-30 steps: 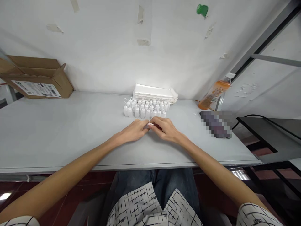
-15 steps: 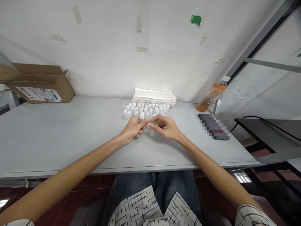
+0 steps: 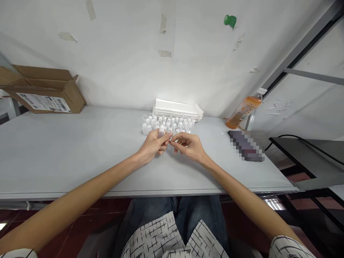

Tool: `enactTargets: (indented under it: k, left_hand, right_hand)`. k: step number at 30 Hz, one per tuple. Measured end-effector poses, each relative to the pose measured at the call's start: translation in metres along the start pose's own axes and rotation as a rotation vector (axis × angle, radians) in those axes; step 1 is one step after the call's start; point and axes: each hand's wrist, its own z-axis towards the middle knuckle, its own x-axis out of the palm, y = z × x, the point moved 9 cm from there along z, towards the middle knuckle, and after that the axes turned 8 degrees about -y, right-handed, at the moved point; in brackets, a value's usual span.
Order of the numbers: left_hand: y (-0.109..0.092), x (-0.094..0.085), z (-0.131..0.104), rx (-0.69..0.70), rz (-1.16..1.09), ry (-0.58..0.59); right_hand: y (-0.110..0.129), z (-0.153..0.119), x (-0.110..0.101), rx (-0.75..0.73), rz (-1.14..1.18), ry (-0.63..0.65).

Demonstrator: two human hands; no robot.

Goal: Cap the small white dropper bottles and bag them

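My left hand (image 3: pixel 153 145) is wrapped round a small translucent bottle (image 3: pixel 161 131) with a white tip, held upright above the grey table (image 3: pixel 88 150). Close beside it on the right, my right hand (image 3: pixel 188 146) has its thumb and index finger pinched together near the left fingertips; what sits between them is too small to name. Just beyond both hands stand several small white bottles (image 3: pixel 145 128) with looped caps, grouped in rows. Behind these lies a stack of white trays (image 3: pixel 176 107) against the wall.
An open cardboard box (image 3: pixel 45 93) sits at the back left. At the back right, a bottle of orange drink (image 3: pixel 244 111) leans by the wall, with a pixelated dark object (image 3: pixel 245 146) nearer on the table. A dark shelf (image 3: pixel 317 154) is at the far right.
The fingers of my right hand have closed into a pinch and come nearer the left fingertips. The view has shifted slightly; my left hand still holds the bottle.
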Motion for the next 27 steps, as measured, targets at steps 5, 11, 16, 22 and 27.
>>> enactTargets:
  k: [5,11,16,22,27]
  left_hand:
    - [0.001,0.003,-0.002,-0.011,-0.012,0.037]
    - [-0.002,0.006,-0.004,0.018,0.018,0.069]
    - [-0.002,0.004,-0.003,0.042,0.082,0.051]
    - [-0.003,0.005,-0.006,-0.001,0.097,0.052]
    - [-0.012,0.007,-0.009,0.06,0.156,0.106]
  right_hand:
    - [0.007,0.001,-0.006,-0.014,0.08,-0.041]
    - [0.008,0.001,-0.01,0.008,0.107,-0.058]
    - [0.011,0.001,-0.01,-0.031,0.15,-0.058]
    - [0.015,0.004,-0.021,-0.008,0.19,-0.14]
    - [0.012,0.009,-0.031,0.062,0.291,-0.14]
